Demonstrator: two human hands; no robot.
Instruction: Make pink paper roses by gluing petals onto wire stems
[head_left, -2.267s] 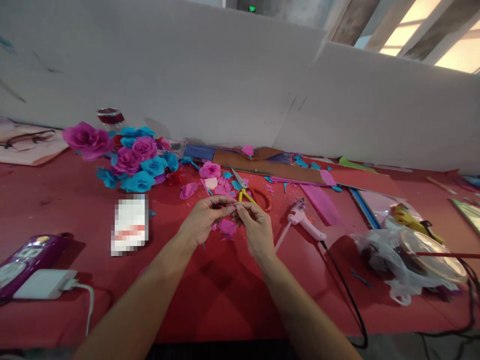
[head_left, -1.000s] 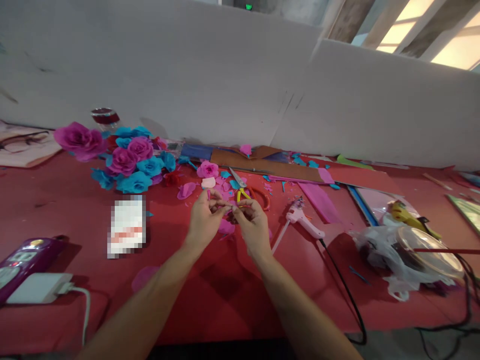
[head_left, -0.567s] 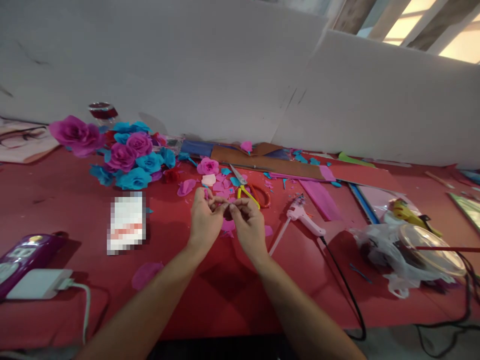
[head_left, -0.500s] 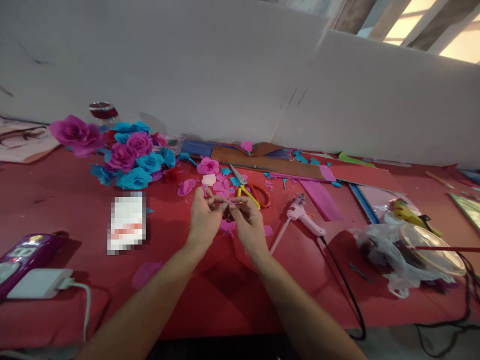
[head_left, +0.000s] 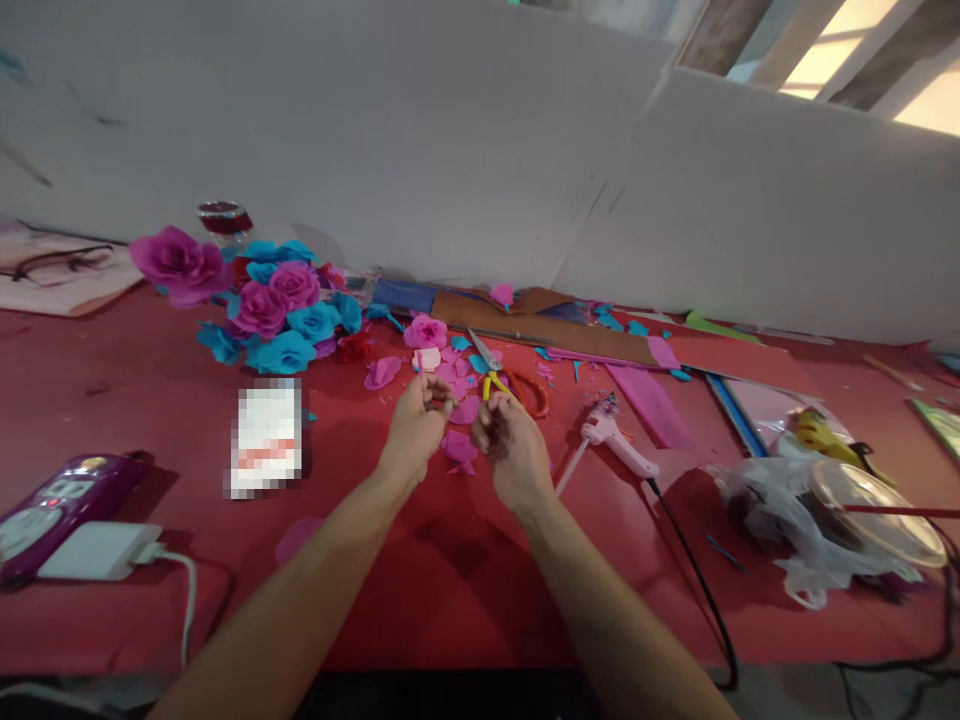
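Observation:
My left hand is closed, and a thin pink crepe paper strip pokes up from its fingers. To its right, my right hand has its fingers curled in; whatever may be in them is hidden. A gap separates the two hands. Just beyond the right hand lie scissors with yellow and orange handles, partly covered by its fingers. Loose pink paper petals are scattered between and behind the hands. A pink paper rose rests on the table past the left hand.
A bunch of blue and pink paper flowers stands at left, near a purple power strip with a white charger. At right are a glue gun with its black cord, a pink paper strip and a plastic bag.
My hands were together at the fingertips and have come apart, the right one moving right and turning. The whole view has shifted slightly.

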